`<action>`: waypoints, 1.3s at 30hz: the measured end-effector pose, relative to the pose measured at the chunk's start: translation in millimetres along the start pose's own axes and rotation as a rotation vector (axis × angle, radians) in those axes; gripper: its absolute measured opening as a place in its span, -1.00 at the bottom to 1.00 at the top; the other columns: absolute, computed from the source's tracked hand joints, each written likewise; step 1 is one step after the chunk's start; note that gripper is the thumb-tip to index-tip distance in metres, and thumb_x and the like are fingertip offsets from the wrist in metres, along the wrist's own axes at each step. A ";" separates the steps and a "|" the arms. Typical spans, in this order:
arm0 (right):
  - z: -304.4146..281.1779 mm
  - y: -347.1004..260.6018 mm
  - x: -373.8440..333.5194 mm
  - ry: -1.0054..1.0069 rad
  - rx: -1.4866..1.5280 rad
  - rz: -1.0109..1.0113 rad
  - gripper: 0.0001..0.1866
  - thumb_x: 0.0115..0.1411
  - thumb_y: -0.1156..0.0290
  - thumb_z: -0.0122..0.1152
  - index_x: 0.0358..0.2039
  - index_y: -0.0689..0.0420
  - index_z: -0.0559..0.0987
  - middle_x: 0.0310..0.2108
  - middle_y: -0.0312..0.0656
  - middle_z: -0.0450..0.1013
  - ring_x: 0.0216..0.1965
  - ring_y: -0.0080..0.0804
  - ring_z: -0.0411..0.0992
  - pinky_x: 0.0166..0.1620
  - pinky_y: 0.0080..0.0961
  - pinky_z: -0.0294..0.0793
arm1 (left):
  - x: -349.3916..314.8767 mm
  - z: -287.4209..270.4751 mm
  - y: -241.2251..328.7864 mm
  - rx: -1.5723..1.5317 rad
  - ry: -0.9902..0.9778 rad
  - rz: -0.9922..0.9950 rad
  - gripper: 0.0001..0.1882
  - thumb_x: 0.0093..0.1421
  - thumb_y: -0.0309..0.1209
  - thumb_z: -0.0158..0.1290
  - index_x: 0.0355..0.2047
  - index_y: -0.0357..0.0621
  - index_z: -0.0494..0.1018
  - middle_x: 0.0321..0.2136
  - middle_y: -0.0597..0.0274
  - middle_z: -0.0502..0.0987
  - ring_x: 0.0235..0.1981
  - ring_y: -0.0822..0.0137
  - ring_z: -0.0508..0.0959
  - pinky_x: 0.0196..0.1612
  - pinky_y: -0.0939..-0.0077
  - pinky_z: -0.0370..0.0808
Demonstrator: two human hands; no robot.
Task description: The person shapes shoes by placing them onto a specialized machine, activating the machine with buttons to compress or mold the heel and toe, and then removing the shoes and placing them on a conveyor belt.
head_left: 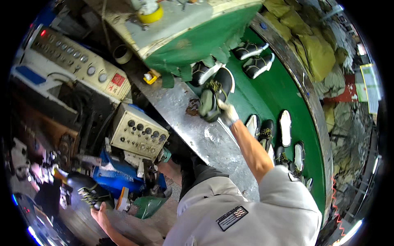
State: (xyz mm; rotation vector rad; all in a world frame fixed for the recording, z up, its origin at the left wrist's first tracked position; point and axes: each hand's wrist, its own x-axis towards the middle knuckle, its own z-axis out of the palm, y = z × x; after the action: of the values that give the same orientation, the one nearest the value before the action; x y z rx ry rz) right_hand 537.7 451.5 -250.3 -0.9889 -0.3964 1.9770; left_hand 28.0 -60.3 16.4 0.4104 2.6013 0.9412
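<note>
My left hand [99,215], at the lower left, grips the heel end of a black shoe [91,190] with yellow-green laces. That shoe's toe points toward a machine, part of which is blurred. My right hand [227,113] wears a whitish glove and holds another black shoe [210,107] by its side near the heel. This second shoe has a grey-green collar, yellow-green laces and a white sole edge. It is over the border between a metal ledge [197,127] and the green belt [271,98]. My right fingers are partly hidden against the shoe.
More black shoes with white soles stand on the belt, such as a pair [257,65] farther up. Several lie near my right arm, one sole-up [285,128]. Control boxes [139,133] with knobs stand at left. A green-sided bench [197,41] covers the belt's far end.
</note>
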 end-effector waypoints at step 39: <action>482.0 320.2 -218.7 -0.583 -0.429 0.263 -0.49 0.39 0.29 0.18 0.25 0.32 0.42 0.04 -0.18 0.52 -0.04 -0.52 0.46 0.06 -0.58 0.45 | 59.1 51.1 21.8 -1.425 -0.160 -0.431 -0.42 0.43 0.13 -0.17 0.09 -0.10 0.49 -0.13 0.17 0.64 -0.22 0.27 0.64 -0.09 0.33 0.59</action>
State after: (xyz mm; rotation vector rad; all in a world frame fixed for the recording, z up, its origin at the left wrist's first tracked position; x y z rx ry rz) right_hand 55.8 133.8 -27.9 -0.7192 -1.0950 2.4714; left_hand -0.9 6.7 -19.0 -0.4159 1.2232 2.0514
